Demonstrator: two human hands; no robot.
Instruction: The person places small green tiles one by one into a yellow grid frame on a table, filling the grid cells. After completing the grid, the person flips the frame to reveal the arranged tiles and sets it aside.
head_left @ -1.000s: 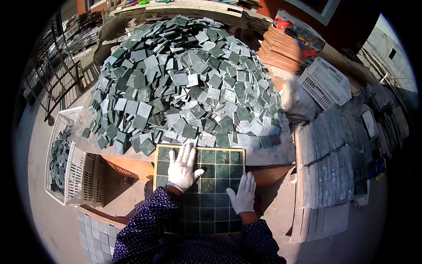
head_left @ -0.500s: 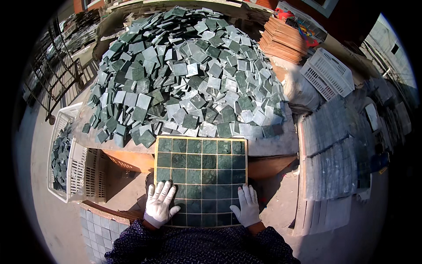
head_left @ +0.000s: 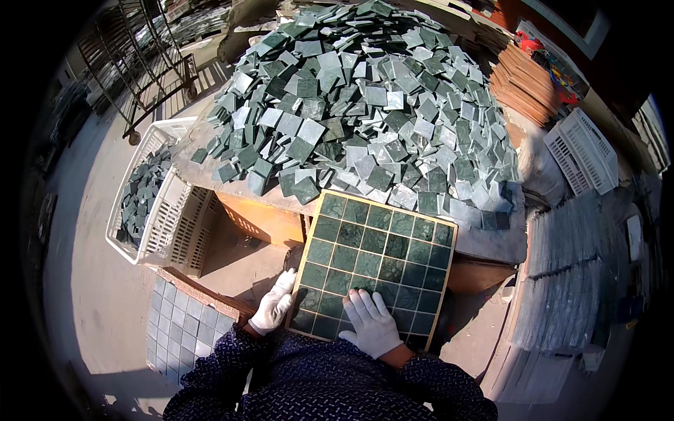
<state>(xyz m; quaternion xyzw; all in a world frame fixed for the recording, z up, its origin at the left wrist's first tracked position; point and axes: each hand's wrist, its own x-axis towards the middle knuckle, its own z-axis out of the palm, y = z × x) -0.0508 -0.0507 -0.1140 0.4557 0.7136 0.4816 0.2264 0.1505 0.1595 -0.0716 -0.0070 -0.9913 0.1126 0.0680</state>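
Observation:
A shallow wooden frame point(head_left: 390, 208) holds a grid of square dark green stone tiles point(head_left: 368, 263) with narrow gaps between them. It sits in front of me, tilted clockwise, its far edge against the loose tile heap. My right hand point(head_left: 375, 327), in a white glove, lies flat on the tiles near the frame's close edge, fingers stretched out. My left hand point(head_left: 274, 306), also gloved in white, is at the frame's left edge, turned on its side with fingers extended along it. Whether its fingertips touch the rim is unclear.
Beyond the frame, a large heap of loose green tiles point(head_left: 393, 105) covers a table. A white plastic crate point(head_left: 179, 224) with tile pieces stands left, above a grey tile sheet point(head_left: 179, 323). Stacked tile sheets point(head_left: 569, 281) and another white crate point(head_left: 583, 151) are at right.
The frame has turned clockwise from square-on. My right hand has shifted from its right edge inward onto the tiles; my left hand has slid off the tiles to the left edge. The view has swung left.

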